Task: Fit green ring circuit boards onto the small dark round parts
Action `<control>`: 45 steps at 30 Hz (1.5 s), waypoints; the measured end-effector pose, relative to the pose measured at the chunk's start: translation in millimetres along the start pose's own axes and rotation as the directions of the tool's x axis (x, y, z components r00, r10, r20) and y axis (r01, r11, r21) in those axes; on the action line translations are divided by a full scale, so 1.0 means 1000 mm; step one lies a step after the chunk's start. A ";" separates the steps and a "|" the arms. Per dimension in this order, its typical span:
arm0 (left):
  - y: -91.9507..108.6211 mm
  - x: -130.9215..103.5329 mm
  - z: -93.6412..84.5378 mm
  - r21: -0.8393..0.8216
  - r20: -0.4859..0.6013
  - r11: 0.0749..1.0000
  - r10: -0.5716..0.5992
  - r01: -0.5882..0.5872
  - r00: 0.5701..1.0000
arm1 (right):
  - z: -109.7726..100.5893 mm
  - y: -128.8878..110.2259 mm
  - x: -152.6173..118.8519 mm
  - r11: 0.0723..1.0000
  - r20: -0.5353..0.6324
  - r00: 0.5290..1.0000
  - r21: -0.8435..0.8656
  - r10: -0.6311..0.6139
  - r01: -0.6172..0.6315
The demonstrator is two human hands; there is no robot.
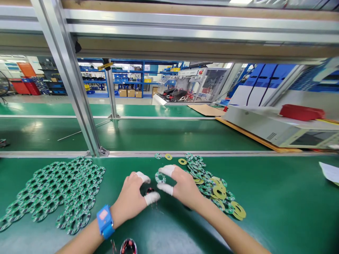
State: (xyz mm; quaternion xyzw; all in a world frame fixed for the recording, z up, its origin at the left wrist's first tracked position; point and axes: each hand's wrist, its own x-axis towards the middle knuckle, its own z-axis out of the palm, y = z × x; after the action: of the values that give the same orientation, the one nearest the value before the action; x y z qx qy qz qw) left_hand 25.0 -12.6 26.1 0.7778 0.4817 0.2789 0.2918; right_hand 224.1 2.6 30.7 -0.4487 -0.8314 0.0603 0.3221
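Left hand: the left hand (132, 197), finger cots on thumb and forefinger, pinches a small dark part (149, 191) just above the counter (278, 197).
Right hand: the right hand (182, 187) nips one green ring board (160, 177) between capped fingertips.
Done, it seems: a large spread of ring boards (58, 192) toward the counter's left edge.
Left, it seems: a mixed heap of green and yellow rings (212, 185) just right of the hands.
Around: a blue wristband (105, 222); a wound coil (128, 246) at the near edge; nothing stands between the hands.
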 end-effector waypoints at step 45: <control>-0.017 -0.003 0.022 0.347 0.019 0.938 -0.020 0.012 1.000 | 0.039 -0.015 -0.027 0.996 0.008 0.997 -0.041 -0.076 0.076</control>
State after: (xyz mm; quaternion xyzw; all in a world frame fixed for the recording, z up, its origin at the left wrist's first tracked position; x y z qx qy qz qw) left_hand 29.1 -13.1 -1.5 0.8161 0.5264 0.1787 0.1580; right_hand 201.3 -19.9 -7.0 -0.4230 -0.8500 0.0322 0.3123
